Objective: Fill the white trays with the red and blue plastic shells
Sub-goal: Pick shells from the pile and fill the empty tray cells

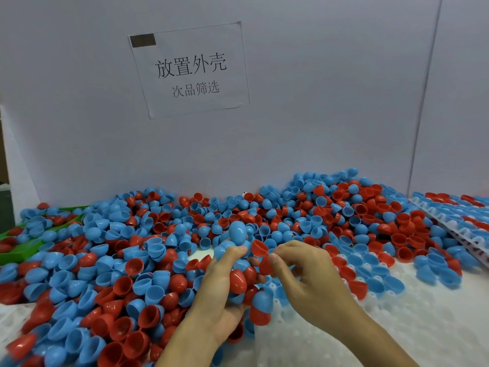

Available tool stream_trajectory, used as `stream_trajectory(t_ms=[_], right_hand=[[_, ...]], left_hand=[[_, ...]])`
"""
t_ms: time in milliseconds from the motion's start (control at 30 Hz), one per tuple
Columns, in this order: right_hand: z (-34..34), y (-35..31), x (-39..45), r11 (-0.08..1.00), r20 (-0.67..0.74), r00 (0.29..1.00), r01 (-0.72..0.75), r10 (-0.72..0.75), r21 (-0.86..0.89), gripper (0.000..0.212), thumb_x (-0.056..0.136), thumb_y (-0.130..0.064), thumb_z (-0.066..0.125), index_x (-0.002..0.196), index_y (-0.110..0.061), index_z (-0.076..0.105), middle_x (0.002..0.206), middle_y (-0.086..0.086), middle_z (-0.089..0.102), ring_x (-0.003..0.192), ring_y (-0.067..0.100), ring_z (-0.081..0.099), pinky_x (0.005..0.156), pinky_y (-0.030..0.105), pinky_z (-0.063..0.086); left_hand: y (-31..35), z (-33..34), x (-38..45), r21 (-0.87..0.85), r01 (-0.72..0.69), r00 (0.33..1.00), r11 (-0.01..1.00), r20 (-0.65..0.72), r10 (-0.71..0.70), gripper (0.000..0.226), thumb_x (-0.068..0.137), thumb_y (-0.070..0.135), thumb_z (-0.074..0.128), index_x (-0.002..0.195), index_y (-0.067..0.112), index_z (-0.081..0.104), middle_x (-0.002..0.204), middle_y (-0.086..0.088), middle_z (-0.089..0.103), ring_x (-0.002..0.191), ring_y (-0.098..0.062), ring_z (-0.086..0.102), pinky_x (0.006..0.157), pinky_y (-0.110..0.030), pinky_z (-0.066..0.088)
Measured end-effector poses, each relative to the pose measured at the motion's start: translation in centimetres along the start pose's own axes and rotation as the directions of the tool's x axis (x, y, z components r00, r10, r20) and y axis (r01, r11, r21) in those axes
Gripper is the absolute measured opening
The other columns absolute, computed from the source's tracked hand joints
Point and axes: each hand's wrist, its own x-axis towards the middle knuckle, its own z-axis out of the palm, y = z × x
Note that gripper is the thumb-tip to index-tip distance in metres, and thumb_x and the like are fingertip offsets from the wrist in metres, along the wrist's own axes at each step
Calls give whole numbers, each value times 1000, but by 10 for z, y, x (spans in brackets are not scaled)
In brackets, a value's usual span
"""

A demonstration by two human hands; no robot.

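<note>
Blue and red plastic shells (111, 260) heap across the bench. Left hand (222, 298) curls around a stacked handful of shells (239, 276); right hand (301, 271) pinches one red shell (265, 264) off it. Best seat it squarely in the white tray (397, 321) just beneath, open side consistent.
</note>
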Motion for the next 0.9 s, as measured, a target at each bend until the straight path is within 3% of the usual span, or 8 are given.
stream_trajectory(t_ms=[100, 200, 467, 733, 900], right_hand=[[-5, 1, 0, 992, 18, 997, -74, 73, 102, 9, 93, -21, 68, 85, -26, 69, 80, -10, 71, 76, 10, 69, 70, 27, 59], [-11, 0, 1, 976, 31, 992, -122, 118, 181, 8, 94, -21, 66, 95, -29, 69, 82, -6, 72, 76, 12, 71, 71, 31, 60], [-10, 1, 1, 979, 89, 981, -183, 175, 87, 23, 88, -9, 73, 97, -30, 73, 84, -9, 70, 72, 10, 72, 72, 24, 60], [-15, 1, 3, 973, 64, 978, -204, 198, 106, 27, 87, 1, 72, 85, -26, 70, 72, 0, 69, 68, 13, 71, 70, 28, 61], [-50, 4, 18, 974, 10, 979, -206, 206, 99, 23, 89, -3, 68, 92, -26, 70, 85, -4, 72, 74, 8, 72, 70, 23, 60]], left_hand=[[1, 1, -1, 18, -12, 1000, 1000, 5, 12, 60, 63, 29, 80, 116, 6, 64, 76, -13, 68, 61, -20, 66, 56, -33, 56], [1, 1, -2, 32, -23, 999, 999, 23, 22, 58, 65, 29, 79, 116, 7, 65, 76, -12, 67, 60, -20, 65, 54, -32, 54], [3, 3, -7, 75, -48, 995, 996, 92, 41, 34, 62, 26, 77, 91, 9, 71, 75, -15, 67, 58, -24, 67, 51, -32, 54], [3, 3, -6, 75, -58, 995, 996, 85, 51, 53, 63, 27, 77, 109, 7, 61, 79, -13, 66, 61, -23, 64, 54, -34, 54], [9, -1, -5, 4, -64, 996, 998, 58, 64, 53, 58, 27, 78, 105, 8, 61, 80, -11, 65, 60, -22, 63, 53, -31, 54]])
